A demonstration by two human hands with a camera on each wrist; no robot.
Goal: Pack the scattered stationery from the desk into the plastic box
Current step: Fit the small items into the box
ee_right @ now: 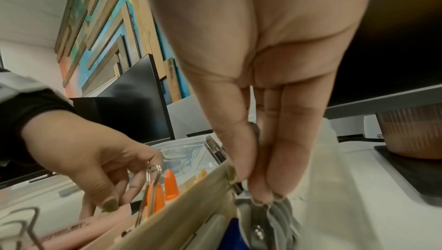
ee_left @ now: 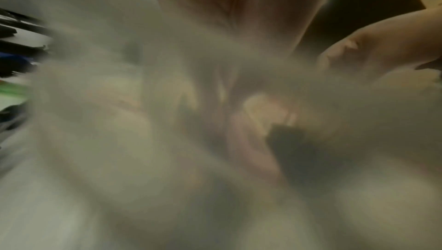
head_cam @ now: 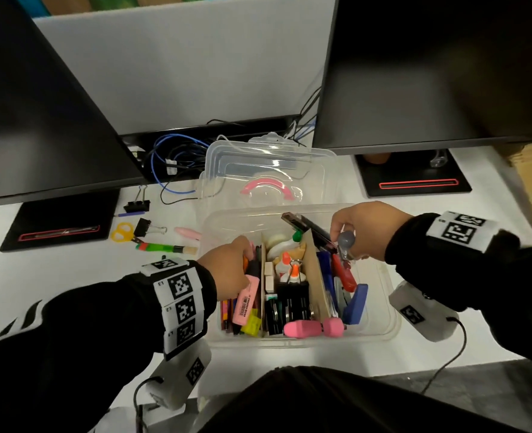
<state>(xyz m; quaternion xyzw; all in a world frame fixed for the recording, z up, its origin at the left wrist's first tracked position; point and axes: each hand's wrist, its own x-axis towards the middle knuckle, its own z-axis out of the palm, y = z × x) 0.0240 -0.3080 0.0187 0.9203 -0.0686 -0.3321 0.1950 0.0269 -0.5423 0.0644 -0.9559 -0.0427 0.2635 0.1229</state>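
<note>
The clear plastic box [head_cam: 386, 310] stands open in front of me, split by cardboard dividers [head_cam: 316, 273] and full of stationery. My left hand [head_cam: 243, 267] reaches into the left compartment, its thumb and curled fingers on a pink highlighter [head_cam: 246, 300]. The right wrist view shows that left hand [ee_right: 114, 193] on the highlighter [ee_right: 79, 229]. My right hand [head_cam: 344, 235] is over the right compartment and pinches a grey-handled metal staple remover [head_cam: 346, 243]. Its fingertips [ee_right: 260, 195] hold the grey ribbed part of the staple remover [ee_right: 277, 216]. The left wrist view is blurred.
Left of the box lie two black binder clips [head_cam: 136, 205] [head_cam: 146, 228], yellow scissors [head_cam: 122, 233], a green-handled brush [head_cam: 164, 247] and a pink pen-like item [head_cam: 188, 233]. The clear lid [head_cam: 268, 167] stands behind the box. Monitor bases [head_cam: 414, 179] and cables [head_cam: 171, 157] are at the back.
</note>
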